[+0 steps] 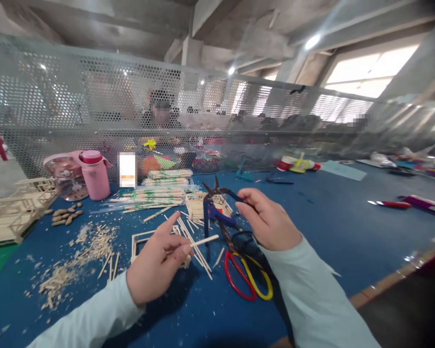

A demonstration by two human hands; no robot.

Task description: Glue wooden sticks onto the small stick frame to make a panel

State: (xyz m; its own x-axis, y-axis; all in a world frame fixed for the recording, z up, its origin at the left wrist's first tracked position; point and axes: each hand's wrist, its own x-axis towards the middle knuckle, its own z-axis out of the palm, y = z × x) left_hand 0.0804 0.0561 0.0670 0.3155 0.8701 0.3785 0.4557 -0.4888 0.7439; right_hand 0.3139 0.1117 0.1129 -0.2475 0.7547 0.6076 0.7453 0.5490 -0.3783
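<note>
My left hand (pixel 163 263) pinches a thin wooden stick (pixel 207 240) between thumb and fingers, its index finger stretched out. In my right hand (pixel 268 220) is one handle of a pair of pliers (pixel 214 189), whose jaws point up and handles are spread. The free end of the stick is below the pliers, apart from the jaws. Partly behind my left hand lies a small frame of sticks (pixel 139 238). Scissors (pixel 235 275) with red and yellow handles lie between my hands, near a blue tool (pixel 221 216) I cannot make out fully.
Loose sticks (pixel 199 251) and wood scraps (pixel 94 241) litter the blue table. Bundled sticks (pixel 159 193), a small wooden model (pixel 195 208), a pink bottle (pixel 95 176) and peanuts (pixel 63 216) lie behind. A perforated metal screen (pixel 130 106) borders the back; a red knife (pixel 393 205) lies right.
</note>
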